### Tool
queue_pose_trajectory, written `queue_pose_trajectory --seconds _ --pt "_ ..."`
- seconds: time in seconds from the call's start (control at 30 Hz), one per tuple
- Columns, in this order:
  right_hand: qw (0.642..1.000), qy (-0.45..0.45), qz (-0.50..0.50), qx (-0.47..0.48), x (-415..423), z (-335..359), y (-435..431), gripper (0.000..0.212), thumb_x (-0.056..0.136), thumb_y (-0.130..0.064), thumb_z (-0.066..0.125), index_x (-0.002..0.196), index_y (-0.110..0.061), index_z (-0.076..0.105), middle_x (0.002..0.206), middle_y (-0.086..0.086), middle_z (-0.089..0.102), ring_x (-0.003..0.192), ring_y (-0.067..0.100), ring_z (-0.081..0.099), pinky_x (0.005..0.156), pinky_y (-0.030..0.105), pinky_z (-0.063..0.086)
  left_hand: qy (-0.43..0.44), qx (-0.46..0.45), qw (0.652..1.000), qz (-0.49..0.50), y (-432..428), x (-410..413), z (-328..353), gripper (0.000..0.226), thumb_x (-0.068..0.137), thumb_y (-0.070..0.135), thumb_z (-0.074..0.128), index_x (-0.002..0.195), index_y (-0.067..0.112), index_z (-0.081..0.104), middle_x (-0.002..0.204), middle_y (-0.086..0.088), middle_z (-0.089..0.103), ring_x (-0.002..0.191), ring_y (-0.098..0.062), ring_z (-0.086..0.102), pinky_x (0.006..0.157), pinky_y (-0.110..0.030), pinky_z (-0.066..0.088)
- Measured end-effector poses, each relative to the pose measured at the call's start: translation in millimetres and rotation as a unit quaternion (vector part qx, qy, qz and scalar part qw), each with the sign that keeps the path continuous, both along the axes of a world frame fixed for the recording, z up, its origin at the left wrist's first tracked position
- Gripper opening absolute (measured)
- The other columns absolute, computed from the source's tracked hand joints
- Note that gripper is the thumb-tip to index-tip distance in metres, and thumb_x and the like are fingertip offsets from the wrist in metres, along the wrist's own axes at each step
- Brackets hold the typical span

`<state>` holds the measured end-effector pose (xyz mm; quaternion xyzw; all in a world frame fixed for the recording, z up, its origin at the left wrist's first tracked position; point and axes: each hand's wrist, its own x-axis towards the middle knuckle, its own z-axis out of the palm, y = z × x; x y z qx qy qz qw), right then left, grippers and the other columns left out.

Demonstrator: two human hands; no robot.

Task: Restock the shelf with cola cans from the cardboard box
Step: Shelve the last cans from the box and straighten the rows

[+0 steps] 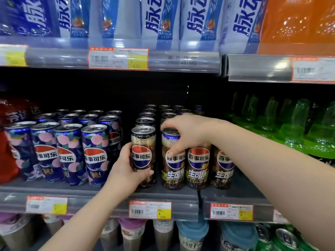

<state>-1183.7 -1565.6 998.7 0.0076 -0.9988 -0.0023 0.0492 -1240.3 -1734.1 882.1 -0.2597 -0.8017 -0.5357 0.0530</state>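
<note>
Shop aisle: price tags (150,210) along shelves (101,192) of drinks.

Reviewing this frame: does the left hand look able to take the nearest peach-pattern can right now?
Probably not yet. The left hand is gripping a brown cola can, so it is occupied. The path itself looks free: the peach can stands in the front row just beside it, nothing between.

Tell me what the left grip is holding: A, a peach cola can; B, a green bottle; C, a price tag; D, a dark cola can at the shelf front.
D: the left grip wraps a dark cola can, while the right grip holds the top of the neighbouring can.
</note>
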Motion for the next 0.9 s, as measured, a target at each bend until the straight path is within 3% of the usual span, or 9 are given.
queue_pose_trajectory --seconds 0.07,0.13,0.23,0.33,0.47,0.6,0.7,0.8,0.9 --pt "1.0 0.018 -0.005 0.003 -2.1 0.3 -1.0 0.086 0.063 -0.058 0.074 0.136 -0.027 0.041 0.139 -0.005 0.049 0.124 0.019 0.048 0.098 0.037 0.045 0.001 0.001 1.0 -0.004 -2.3 -2.8 -0.2 0.08 0.067 0.01 0.08 0.131 0.028 0.036 0.093 0.027 0.051 0.087 0.002 0.053 0.074 -0.015 0.04" --pt "0.999 0.039 -0.016 0.004 -4.0 -2.1 -5.3 0.087 0.061 -0.062 0.072 0.134 -0.024 0.044 0.136 -0.003 0.052 0.122 0.019 0.05 0.097 0.037 0.046 -0.003 0.002 1.0 -0.005 -3.9 -4.8 -1.2 0.082 0.067 0.01 0.08 0.133 0.027 0.035 0.097 0.021 0.054 0.095 -0.006 0.054 0.082 -0.02 0.039" --pt "0.997 0.07 -0.031 -0.005 -7.1 -6.9 -11.2 0.086 0.06 -0.065 0.071 0.131 -0.022 0.048 0.131 -0.001 0.056 0.118 0.021 0.052 0.095 0.039 0.048 -0.003 0.005 1.0 -0.008 -5.0 -5.5 -1.4 0.084 0.067 0.009 0.08 0.134 0.028 0.034 0.097 0.02 0.053 0.1 -0.009 0.052 0.082 -0.02 0.037" --pt "0.998 0.049 -0.031 -0.024 -5.5 -4.8 -10.8 0.087 0.061 -0.063 0.071 0.134 -0.023 0.044 0.134 -0.001 0.053 0.12 0.021 0.051 0.095 0.039 0.048 -0.001 0.008 1.0 -0.012 -4.7 -4.2 -1.8 0.084 0.066 0.009 0.08 0.133 0.028 0.033 0.093 0.027 0.049 0.094 -0.005 0.052 0.077 -0.017 0.037" --pt "1.0 0.014 -0.023 -0.015 -2.6 1.7 -11.7 0.088 0.065 -0.058 0.072 0.139 -0.025 0.037 0.141 -0.003 0.046 0.125 0.019 0.047 0.098 0.036 0.045 -0.002 0.009 1.0 -0.019 -4.5 -5.9 -4.4 0.087 0.065 0.011 0.081 0.135 0.025 0.032 0.108 0.011 0.054 0.101 -0.01 0.052 0.085 -0.023 0.038" --pt "0.999 0.041 -0.033 0.002 -4.1 -2.2 -16.8 0.085 0.064 -0.064 0.068 0.135 -0.024 0.042 0.135 -0.002 0.052 0.119 0.02 0.05 0.094 0.038 0.048 0.002 0.01 1.0 -0.025 -5.5 -8.3 -6.1 0.087 0.064 0.012 0.082 0.135 0.025 0.032 0.112 0.009 0.054 0.103 -0.011 0.053 0.088 -0.025 0.04" --pt "0.999 0.04 -0.021 -0.018 2.4 1.8 -13.2 0.093 0.065 -0.066 0.067 0.142 -0.026 0.033 0.145 -0.001 0.042 0.128 0.019 0.044 0.101 0.035 0.042 -0.001 0.005 1.0 -0.029 -6.1 -8.4 -6.7 0.09 0.065 0.013 0.081 0.138 0.025 0.029 0.113 0.009 0.053 0.103 -0.011 0.052 0.088 -0.025 0.04" --pt "0.997 0.054 -0.019 -0.06 17.7 19.0 3.9 0.087 0.066 -0.06 0.07 0.139 -0.027 0.037 0.138 -0.002 0.046 0.113 0.014 0.05 0.093 0.025 0.041 -0.018 0.01 0.999 -0.031 -6.0 -5.9 -5.1 0.096 0.065 0.012 0.082 0.14 0.028 0.024 0.112 0.009 0.051 0.095 -0.007 0.052 0.082 -0.021 0.039" --pt "0.998 -0.028 -0.059 -0.019 30.2 28.2 27.4 0.084 0.065 -0.055 0.074 0.137 -0.029 0.039 0.14 -0.004 0.045 0.122 0.015 0.047 0.099 0.029 0.041 -0.024 0.002 0.999 -0.025 -3.6 -3.8 -6.9 0.094 0.064 0.012 0.082 0.139 0.027 0.027 0.102 0.015 0.053 0.093 -0.007 0.051 0.082 -0.022 0.037"
